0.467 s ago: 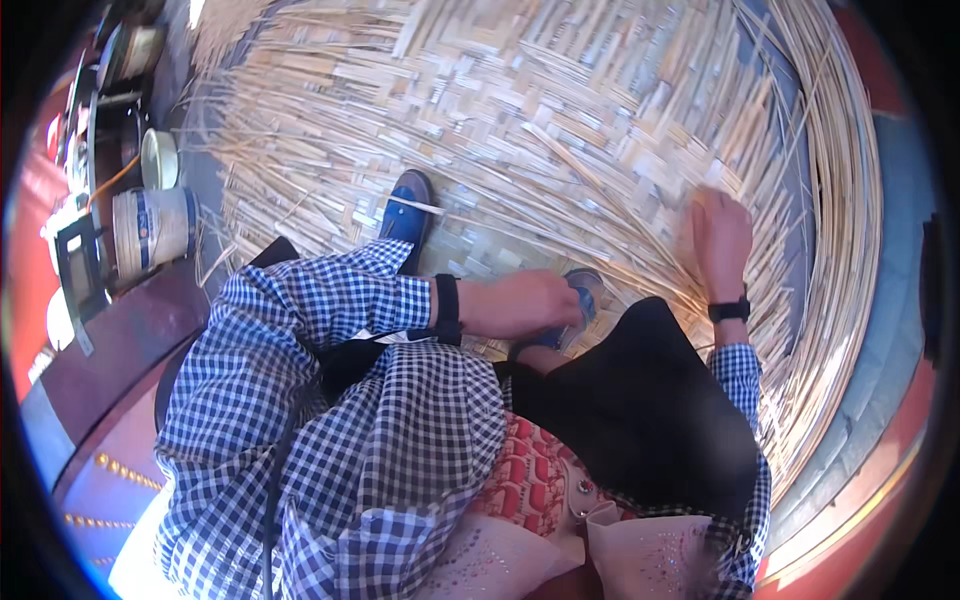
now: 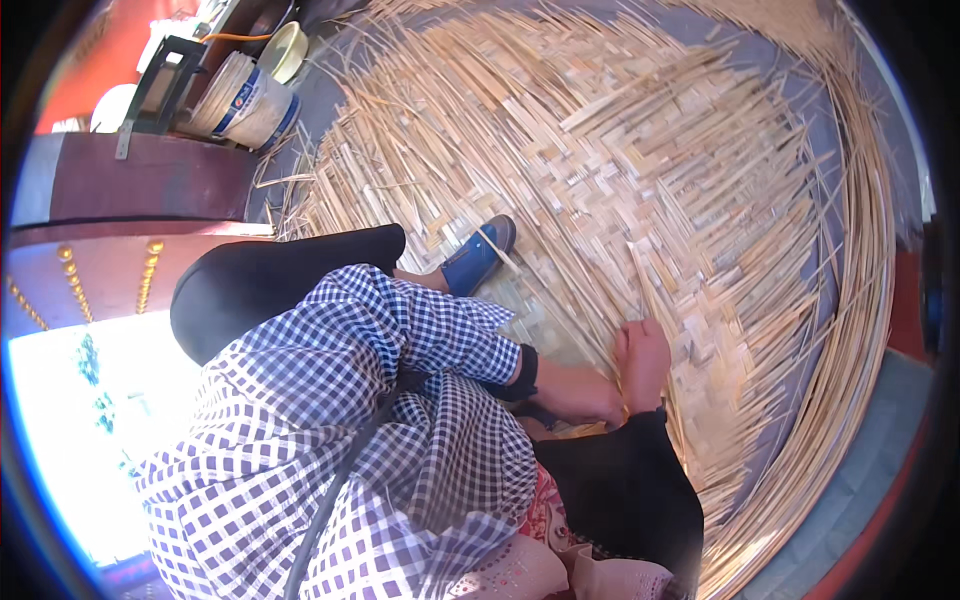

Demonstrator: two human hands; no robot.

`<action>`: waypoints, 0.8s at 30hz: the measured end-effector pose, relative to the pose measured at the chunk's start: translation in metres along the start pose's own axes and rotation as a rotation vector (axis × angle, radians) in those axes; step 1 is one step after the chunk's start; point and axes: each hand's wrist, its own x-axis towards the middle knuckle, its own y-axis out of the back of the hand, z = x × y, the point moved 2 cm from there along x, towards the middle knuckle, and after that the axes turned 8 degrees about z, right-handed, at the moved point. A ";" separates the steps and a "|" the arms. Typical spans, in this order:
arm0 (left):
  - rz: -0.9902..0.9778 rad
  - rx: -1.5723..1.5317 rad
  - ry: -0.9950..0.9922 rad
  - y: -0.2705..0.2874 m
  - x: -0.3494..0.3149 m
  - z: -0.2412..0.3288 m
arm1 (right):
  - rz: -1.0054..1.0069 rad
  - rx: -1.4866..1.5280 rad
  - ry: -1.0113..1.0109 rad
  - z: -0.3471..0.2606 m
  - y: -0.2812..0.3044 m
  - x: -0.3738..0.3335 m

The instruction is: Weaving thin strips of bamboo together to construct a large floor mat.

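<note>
A large mat of pale bamboo strips (image 2: 640,190) spreads over the floor, tightly crossed in places, with long loose ends along its border. My right hand (image 2: 645,355) is closed at the mat's near part, its fingers curled around strips that run toward it. Close beside it, my left hand (image 2: 590,396) is also closed, its fingertips at a thin strip between the two hands. The left fingers are partly hidden, as is where the strip ends near my right knee (image 2: 640,480). My blue shoe (image 2: 478,258) rests on the mat.
Long loose strips (image 2: 868,300) curve in a bundle along the right side. At the upper left stand a white bucket (image 2: 245,105) and a pale bowl (image 2: 284,52). A dark red wooden ledge (image 2: 150,180) lies left of me, near a bright opening.
My view has swung, so the bucket and mat sit differently. My hands, apart before, have come together; the right has come in toward the left and is closed on strips.
</note>
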 end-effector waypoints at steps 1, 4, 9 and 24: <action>0.004 -0.051 0.086 -0.002 -0.002 -0.004 | -0.004 0.086 -0.001 -0.007 0.008 0.005; 0.114 -0.273 0.339 -0.004 -0.010 -0.014 | 0.091 0.470 -0.205 -0.004 0.010 0.002; 0.778 -0.506 0.572 0.023 0.001 -0.040 | 0.158 0.557 -0.268 -0.004 0.022 0.010; 0.845 -0.921 0.630 0.112 0.034 -0.060 | 0.248 0.290 -0.197 -0.004 0.062 0.016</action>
